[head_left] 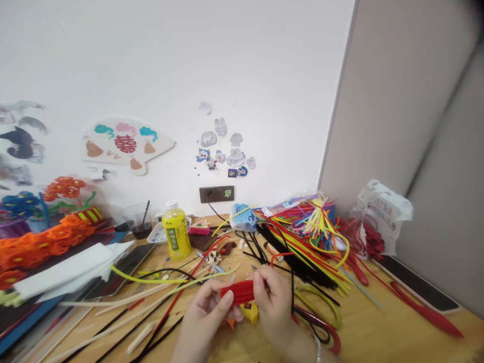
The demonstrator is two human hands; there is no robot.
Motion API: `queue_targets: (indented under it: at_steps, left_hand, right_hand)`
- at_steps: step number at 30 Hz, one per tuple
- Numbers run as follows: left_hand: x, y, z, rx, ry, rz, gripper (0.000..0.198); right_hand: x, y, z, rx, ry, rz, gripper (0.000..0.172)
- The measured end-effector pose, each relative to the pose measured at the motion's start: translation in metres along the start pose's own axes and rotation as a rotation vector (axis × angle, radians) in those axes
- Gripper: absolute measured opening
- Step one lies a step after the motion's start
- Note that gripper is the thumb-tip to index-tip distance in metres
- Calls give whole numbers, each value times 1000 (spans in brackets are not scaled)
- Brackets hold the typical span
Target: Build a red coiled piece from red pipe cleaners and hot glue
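Far left on the wooden tabletop (378, 333), orange chenille flowers (38, 247) piled just in front of blue chenille flowers (20, 204). Next along, a white foam sheet (71, 267) lying partly over a dark tablet (126, 269). Behind those, a glass of dark liquid (139, 224) with a black straw, then an upright yellow drink bottle (176, 233). Loose white, black and yellow chenille stems (124, 315) scattered across the near edge.

At front centre, the left hand (206, 315) curled closely around the left end of a red chenille bundle (238, 292), held above the tabletop. The right hand (274, 307) in a narrow pinch on the bundle's right end, with a silver bracelet (318, 349) at the wrist. A small yellow object (250, 312) just below the bundle, partly hidden.

Further right, a large heap of multicoloured chenille stems (302, 244), red-handled scissors (317, 326) in front of it, then a plastic bag of red pieces (378, 217).
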State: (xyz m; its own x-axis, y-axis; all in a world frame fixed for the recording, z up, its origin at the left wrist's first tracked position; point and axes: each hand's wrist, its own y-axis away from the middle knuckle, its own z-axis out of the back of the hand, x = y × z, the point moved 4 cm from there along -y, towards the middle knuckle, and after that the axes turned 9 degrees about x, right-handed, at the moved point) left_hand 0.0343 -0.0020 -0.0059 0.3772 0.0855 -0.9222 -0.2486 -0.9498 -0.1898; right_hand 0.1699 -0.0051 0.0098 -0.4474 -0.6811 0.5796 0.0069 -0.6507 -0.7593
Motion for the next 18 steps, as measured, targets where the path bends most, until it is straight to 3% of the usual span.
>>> queue_targets:
  at_steps: [3, 8, 11, 18]
  left_hand:
    - [1, 2, -1, 9, -107, -14, 28]
    - [-6, 4, 5, -60, -552, -190, 24]
    - [-8, 3, 6, -34, -743, -191, 15]
    - [-14, 2, -2, 65, -719, -103, 9]
  right_hand:
    - [-4, 1, -1, 0, 29, -39, 29]
    - [-10, -3, -5, -18, 34, -119, 32]
    - [-10, -5, -7, -13, 34, -137, 34]
    - [-4, -8, -4, 46, 106, -50, 30]
